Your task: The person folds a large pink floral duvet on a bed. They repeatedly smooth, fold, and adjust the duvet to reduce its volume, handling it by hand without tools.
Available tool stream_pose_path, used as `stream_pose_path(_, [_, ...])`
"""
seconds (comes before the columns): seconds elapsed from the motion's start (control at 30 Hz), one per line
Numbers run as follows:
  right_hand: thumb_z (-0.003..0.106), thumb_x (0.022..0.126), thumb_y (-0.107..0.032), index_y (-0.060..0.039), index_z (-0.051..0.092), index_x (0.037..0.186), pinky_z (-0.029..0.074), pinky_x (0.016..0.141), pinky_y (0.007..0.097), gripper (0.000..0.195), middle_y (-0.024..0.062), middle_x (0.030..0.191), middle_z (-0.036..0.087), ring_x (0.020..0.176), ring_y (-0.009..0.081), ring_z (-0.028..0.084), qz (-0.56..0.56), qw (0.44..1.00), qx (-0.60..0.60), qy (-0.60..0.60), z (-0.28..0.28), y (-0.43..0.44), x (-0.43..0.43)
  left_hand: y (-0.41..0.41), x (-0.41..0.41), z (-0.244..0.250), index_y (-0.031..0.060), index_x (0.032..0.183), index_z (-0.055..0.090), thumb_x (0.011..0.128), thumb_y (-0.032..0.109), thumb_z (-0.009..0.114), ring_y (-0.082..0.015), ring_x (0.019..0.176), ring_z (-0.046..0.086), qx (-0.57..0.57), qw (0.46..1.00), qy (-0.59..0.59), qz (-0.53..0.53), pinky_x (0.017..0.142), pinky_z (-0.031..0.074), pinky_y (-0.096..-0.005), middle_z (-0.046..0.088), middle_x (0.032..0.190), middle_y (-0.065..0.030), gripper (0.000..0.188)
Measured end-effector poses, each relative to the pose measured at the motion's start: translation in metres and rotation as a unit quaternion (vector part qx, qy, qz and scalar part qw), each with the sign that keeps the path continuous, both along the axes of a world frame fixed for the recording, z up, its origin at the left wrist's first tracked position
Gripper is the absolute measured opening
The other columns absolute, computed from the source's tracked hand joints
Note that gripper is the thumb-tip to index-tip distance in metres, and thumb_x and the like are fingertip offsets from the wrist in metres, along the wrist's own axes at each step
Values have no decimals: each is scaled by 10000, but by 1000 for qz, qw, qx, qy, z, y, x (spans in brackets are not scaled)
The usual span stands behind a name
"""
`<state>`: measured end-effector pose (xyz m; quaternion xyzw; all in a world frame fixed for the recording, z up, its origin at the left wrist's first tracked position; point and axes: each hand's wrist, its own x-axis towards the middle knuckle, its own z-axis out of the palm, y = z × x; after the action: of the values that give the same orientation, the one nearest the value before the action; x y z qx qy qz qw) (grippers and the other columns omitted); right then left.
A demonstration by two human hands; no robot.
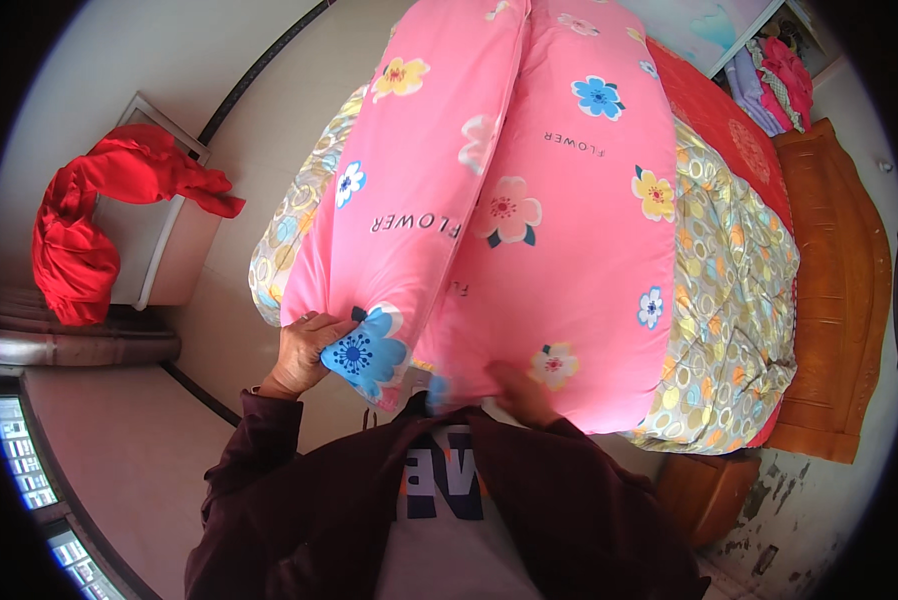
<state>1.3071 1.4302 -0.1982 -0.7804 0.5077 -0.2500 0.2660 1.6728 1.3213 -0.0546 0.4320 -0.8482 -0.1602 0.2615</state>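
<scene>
A thick pink quilt (569,247) printed with flowers and lettering lies lengthwise over the bed before me. Its left side is folded over towards the middle, and the fold's edge runs up the centre. My left hand (306,349) grips the near left corner of the quilt, beside a large blue flower. My right hand (524,394) is blurred at the quilt's near edge, close to a white flower; whether its fingers hold the fabric I cannot tell. Under the pink quilt a patterned cover with rings (734,300) shows on both sides.
A wooden headboard (831,300) stands at the right, with a wooden nightstand (708,495) below it. Red cloth (74,247) is draped over a pale cabinet (130,247) at the left. Folded clothes (771,86) sit in an open cupboard at upper right. Windows (25,450) are at lower left.
</scene>
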Motion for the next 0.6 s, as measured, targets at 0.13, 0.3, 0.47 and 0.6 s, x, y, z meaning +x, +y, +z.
stream_pose_path(0.13, [596, 897, -302, -37, 534, 1227, 489, 839, 338, 427, 116, 1115, 598, 987, 206, 609, 122, 948, 282, -88, -9, -29, 46, 4, -13, -9, 127, 1022, 679, 620, 120, 723, -252, 685, 616, 23, 999, -45, 4, 607, 508, -334, 632, 788, -32, 404])
stream_pose_path(0.3, [486, 967, -356, 0, 437, 1294, 482, 857, 352, 485, 105, 1182, 560, 1021, 181, 576, -172, 778, 409, -445, 42, -110, 51, 8, -43, -9, 153, 1044, 675, 625, 150, 719, -225, 656, 602, -7, 998, -64, -11, 581, 499, -330, 592, 727, -13, 421])
stream_pose_path(0.47, [551, 943, -234, -46, 467, 1271, 474, 857, 321, 387, 99, 1197, 551, 1073, 166, 537, -190, 729, 440, -490, 77, -161, 69, 8, -56, -1, 159, 1052, 679, 622, 127, 714, -224, 621, 585, -13, 997, -71, -21, 536, 484, -330, 567, 682, -14, 433])
stream_pose_path(0.6, [581, 916, -174, -52, 469, 1239, 450, 741, 276, 363, 36, 1045, 560, 912, 113, 525, -213, 749, 262, -570, 66, -157, 76, 9, -66, 10, 171, 1123, 635, 634, 139, 718, -244, 667, 582, 19, 995, -78, -62, 593, 488, -344, 554, 727, -20, 498])
